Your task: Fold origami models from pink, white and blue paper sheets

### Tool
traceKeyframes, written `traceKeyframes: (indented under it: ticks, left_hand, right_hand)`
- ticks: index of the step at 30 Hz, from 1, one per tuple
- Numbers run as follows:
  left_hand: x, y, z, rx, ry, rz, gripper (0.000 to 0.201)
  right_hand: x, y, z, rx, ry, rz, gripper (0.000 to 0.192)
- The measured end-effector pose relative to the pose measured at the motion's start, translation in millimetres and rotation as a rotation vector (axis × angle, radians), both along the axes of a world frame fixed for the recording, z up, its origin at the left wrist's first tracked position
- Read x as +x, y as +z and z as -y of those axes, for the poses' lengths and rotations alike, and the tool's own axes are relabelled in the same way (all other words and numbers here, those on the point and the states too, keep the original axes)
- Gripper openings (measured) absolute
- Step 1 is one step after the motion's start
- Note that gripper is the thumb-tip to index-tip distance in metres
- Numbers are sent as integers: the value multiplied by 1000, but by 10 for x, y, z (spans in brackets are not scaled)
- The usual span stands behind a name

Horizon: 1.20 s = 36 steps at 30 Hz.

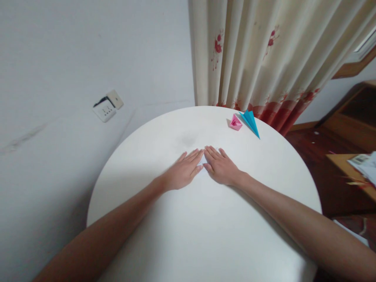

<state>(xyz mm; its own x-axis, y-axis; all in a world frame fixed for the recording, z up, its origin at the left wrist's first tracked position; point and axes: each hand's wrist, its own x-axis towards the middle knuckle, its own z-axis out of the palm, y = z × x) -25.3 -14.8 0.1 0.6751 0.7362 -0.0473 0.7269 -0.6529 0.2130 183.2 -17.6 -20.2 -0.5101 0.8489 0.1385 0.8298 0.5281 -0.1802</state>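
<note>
Between my hands a small part of a pale sheet of paper (202,160) shows on the table; most of it is hidden under my palms and fingers. My left hand (185,169) lies flat on it, fingers stretched out toward the far side. From the right, my right hand (219,166) also presses down flat, its fingertips close to those of the left. Both thumbs point inward and come near each other over the paper. Beyond my right hand sit a pink folded paper piece (235,123) and a blue paper plane (251,123).
The round white table (188,235) meets a wall with a socket plate (105,110) at the left. A cream curtain (243,58) with red flowers hangs behind it. To the right, papers (364,166) lie on a lower wooden surface (337,160).
</note>
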Motion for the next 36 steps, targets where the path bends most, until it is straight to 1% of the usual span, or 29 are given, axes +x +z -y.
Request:
traceKeyframes:
  ticks: [2, 6, 8, 13, 19, 25, 31, 36]
  left_hand:
    - [12, -36, -50, 19, 25, 40, 58]
    - [72, -137, -87, 50, -15, 41, 55]
    - [93, -155, -70, 71, -29, 13, 55]
    - [82, -113, 5, 95, -57, -92, 63]
    - [44, -89, 74, 79, -56, -153, 67]
    - [12, -56, 126, 39, -13, -179, 70]
    - [41, -6, 189, 18, 63, -217, 79]
    - [56, 18, 209, 7, 99, -254, 80]
  right_hand:
    - [9, -5, -5, 8, -3, 6, 62]
    - [23, -5, -13, 3, -37, 17, 59]
    - [37, 2, -23, -4, -48, 22, 59]
    - [74, 7, -49, -9, -39, 31, 59]
    - [83, -5, -58, -4, -34, 29, 58]
    - [98, 18, -68, -33, -26, 43, 59]
    - [88, 27, -60, -21, -36, 60, 59]
    - [77, 29, -53, -17, -40, 68, 58]
